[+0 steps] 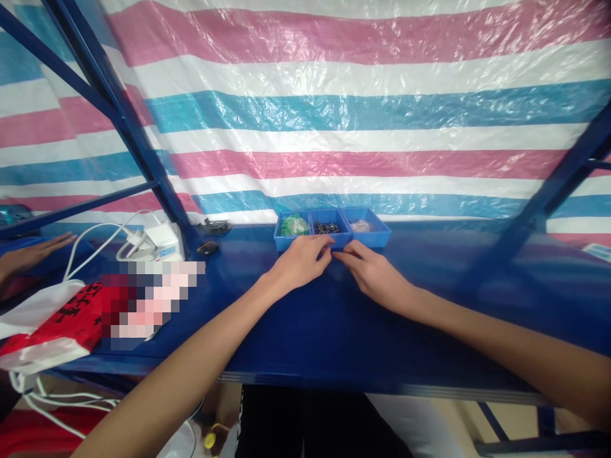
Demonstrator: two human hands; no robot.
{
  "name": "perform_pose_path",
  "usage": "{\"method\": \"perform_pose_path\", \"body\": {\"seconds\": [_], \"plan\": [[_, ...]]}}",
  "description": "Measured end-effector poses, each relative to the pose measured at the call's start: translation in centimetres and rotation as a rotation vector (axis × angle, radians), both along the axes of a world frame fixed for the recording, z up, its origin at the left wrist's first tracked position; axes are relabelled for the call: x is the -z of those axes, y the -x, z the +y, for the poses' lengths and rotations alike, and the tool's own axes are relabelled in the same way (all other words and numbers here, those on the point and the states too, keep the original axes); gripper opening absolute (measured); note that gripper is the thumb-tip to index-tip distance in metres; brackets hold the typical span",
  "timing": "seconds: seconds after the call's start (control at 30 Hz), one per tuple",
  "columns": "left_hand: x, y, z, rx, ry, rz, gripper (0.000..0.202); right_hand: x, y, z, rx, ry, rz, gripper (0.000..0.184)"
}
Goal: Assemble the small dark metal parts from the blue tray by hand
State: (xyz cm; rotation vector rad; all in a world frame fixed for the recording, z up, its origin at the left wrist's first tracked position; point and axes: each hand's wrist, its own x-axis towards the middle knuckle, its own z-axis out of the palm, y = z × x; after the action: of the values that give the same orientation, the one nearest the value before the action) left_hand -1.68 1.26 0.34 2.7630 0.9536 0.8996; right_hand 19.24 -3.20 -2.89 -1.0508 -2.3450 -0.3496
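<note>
My left hand (300, 262) and right hand (372, 275) pinch fingertips together before the tray (377, 240); whatever they hold is hidden, perhaps small enough to drop.

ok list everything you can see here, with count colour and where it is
trays: 3, blue, in a row at the back of the table, just beyond the fingertips
green bits: a small heap, in the leftmost tray
dark bits: a small heap, in the middle tray
pale bits: a few, in the rightmost tray
table: 1, blue
tarp: 1, pink, white and blue stripes, behind the table
charger and cables: white, back left
bag: 1, red and white, left edge
other person's hand: 1, far left
left hand: fingertips meet the right's, before the middle tray
right hand: beside it
</note>
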Motion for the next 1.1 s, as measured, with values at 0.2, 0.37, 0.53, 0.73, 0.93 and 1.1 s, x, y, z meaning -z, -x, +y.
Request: {"method": "perform_pose_path", "body": {"seconds": [0.2, 0.37, 0.53, 0.73, 0.93, 1.1], "plan": [[0.5, 0.0, 0.0, 0.036, 0.012, 0.01, 0.03, -0.9, 0.0, -0.3, -0.021, 0.069, 0.204, 0.038], [1.1, -0.1, 0.2, 0.054, 0.04, 0.002, 0.035, -0.8, 0.2, -0.6, 0.008, 0.068, 0.237, 0.036], [0.9, -0.4, -0.1, 0.021, 0.031, 0.012, 0.039, -0.3, 0.1, -0.4, -0.026, 0.084, 0.226, 0.032], [0.6, -0.6, -0.6, -0.027, 0.009, 0.115, 0.044, -1.3, 0.5, -0.8, 0.057, 0.135, 0.414, 0.028], [0.5, -0.6, -0.8, -0.029, -0.03, 0.057, 0.024, -1.7, 0.7, -0.7, 0.081, 0.179, 0.603, 0.017], [1.3, -0.8, -0.6, 0.084, -0.015, -0.095, 0.038, -1.1, 0.6, 0.1, 0.048, 0.358, 0.817, 0.019]]}}
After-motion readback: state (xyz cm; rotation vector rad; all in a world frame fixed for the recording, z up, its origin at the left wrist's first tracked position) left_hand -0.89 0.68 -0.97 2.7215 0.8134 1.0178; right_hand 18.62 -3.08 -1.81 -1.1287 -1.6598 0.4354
